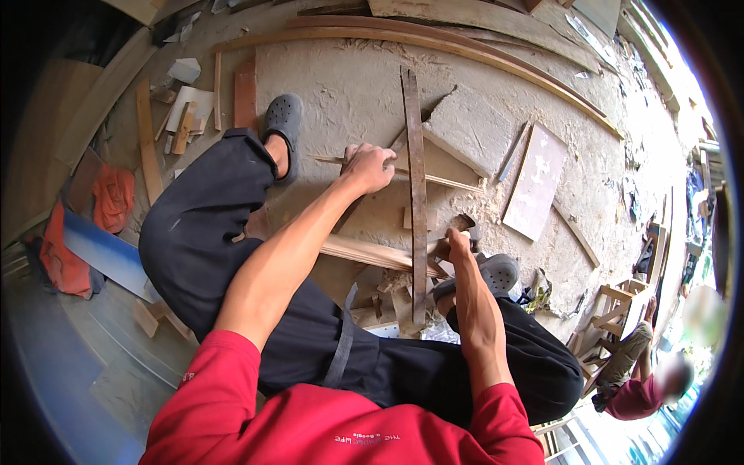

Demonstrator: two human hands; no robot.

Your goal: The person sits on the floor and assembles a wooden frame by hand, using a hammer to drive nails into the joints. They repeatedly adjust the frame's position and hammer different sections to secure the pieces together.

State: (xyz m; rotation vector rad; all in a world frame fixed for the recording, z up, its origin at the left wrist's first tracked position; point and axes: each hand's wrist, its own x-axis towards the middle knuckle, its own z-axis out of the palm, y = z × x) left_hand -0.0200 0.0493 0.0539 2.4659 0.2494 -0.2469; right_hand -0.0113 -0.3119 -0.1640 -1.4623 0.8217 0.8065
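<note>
My left hand (368,168) is closed round a thin, pale wooden strip (443,182), which runs across toward a rough concrete slab (470,129). My right hand (458,242) grips a short hand tool with a dark metal head (473,231); its exact kind is hard to make out. Between my hands a long, dark, narrow bar (416,209) extends from far to near, crossing the strip. Closer to my body, a pale, grained length of wood (368,251) passes near the bar and my right hand.
Wood shavings (496,208) litter the floor around a purplish board (535,181). Long planks (465,45) lie along the far side. My grey clogs (284,128) flank the work. Orange cloth (66,256) is at left. Another person (643,391) sits at lower right beside a wooden frame (618,308).
</note>
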